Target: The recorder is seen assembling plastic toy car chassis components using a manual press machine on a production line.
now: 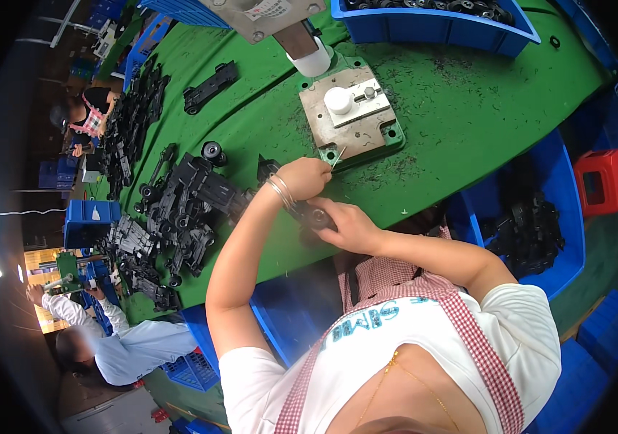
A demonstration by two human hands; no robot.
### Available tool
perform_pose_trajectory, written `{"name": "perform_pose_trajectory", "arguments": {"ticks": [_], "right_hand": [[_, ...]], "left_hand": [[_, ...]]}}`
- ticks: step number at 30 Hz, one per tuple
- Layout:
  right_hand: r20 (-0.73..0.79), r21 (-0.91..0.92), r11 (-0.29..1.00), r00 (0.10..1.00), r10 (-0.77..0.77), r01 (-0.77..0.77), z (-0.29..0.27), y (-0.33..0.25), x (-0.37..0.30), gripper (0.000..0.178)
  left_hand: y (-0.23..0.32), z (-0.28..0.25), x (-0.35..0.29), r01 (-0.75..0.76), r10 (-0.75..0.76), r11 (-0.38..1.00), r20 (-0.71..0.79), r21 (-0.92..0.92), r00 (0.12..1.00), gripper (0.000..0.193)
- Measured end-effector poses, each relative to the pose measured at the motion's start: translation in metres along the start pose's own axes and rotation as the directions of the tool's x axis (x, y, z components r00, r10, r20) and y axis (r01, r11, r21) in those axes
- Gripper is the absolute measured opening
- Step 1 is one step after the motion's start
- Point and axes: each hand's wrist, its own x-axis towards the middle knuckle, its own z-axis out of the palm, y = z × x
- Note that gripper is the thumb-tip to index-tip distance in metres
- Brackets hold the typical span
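My left hand [305, 178], with bangles at the wrist, is pinched around a thin pale rod [338, 157] at the near corner of the press's base plate [349, 148]. Just nearer to me, my right hand [352, 226] grips a black toy car chassis [314, 215] with a wheel by the fingertips. Part of this chassis is blurred and hidden behind my left wrist. On the base plate sits a white fixture block [358, 108] with a round white knob, below the press's white-sleeved ram [311, 59].
Black toy car chassis [179, 202] lie heaped to the left, and a single one [211, 87] lies farther back. A blue bin of wheels [432, 29] stands behind the press. At right are a blue bin [573, 264] with black parts and a red container [602, 182]. Two people work at left.
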Motion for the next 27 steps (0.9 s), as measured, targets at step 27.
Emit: {"name": "perform_pose_trajectory", "arguments": {"ticks": [27], "right_hand": [[-0.060, 0.007, 0.997, 0.995, -0.077, 0.077, -0.001, -0.009, 0.003, 0.041]], "left_hand": [[0.007, 0.019, -0.019, 0.248, -0.205, 0.967, -0.401, 0.058, 0.893, 0.014]]}}
